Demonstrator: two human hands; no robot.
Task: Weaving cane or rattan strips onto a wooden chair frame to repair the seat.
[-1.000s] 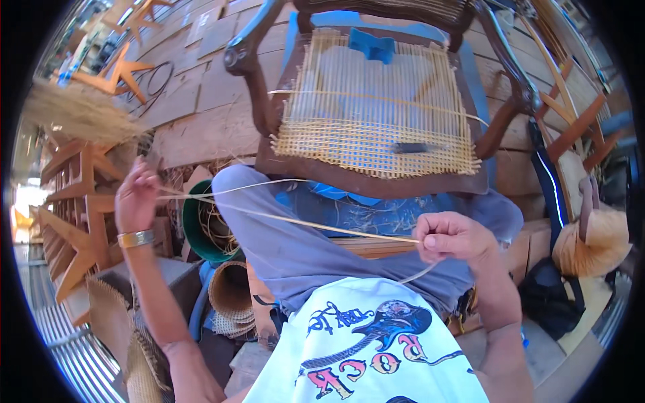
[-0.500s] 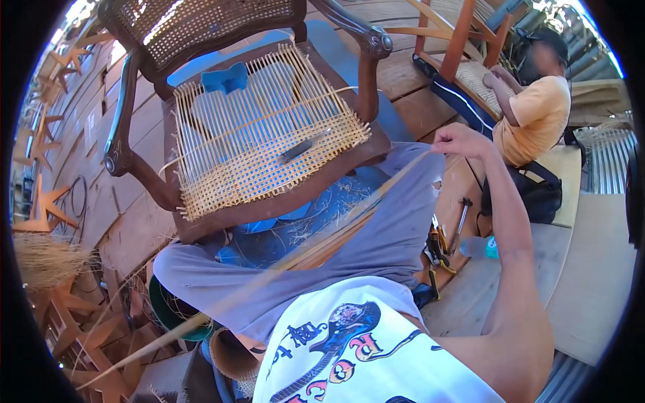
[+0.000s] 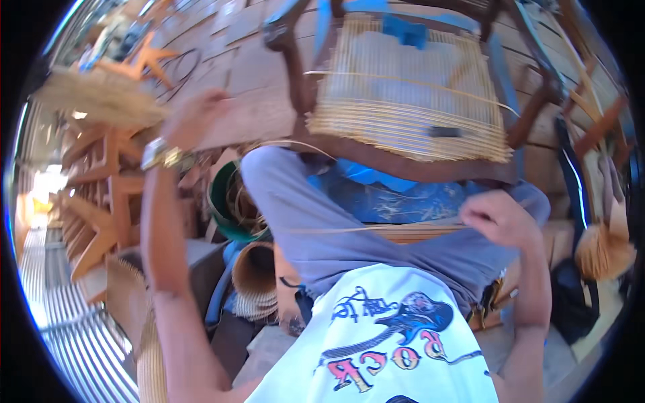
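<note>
My right hand (image 3: 497, 218) is curled shut on a thin pale cane strand (image 3: 383, 226) that stretches left across my legs. My left hand (image 3: 196, 115), smeared by motion, is raised left of the chair; what it holds, if anything, I cannot make out. In front of me a dark wooden armchair (image 3: 408, 166) carries a partly woven cane seat (image 3: 403, 91), with loose crosswise strands. A blue object (image 3: 403, 33) and a small dark tool (image 3: 443, 131) lie on the seat. A green bucket (image 3: 222, 215) with coiled cane stands by my left knee.
Wooden star frames (image 3: 94, 235) and a bundle of fibre (image 3: 101, 97) are at left, rolls of woven cane (image 3: 255, 265) below the bucket. At right are a co-worker in an orange shirt (image 3: 601, 252), a black bag (image 3: 568, 295) and wooden chair parts (image 3: 598, 127).
Compared with a second ago, my left hand has risen toward the upper right and my right hand is farther right. The view swung toward the co-worker half a second ago and has swung back.
</note>
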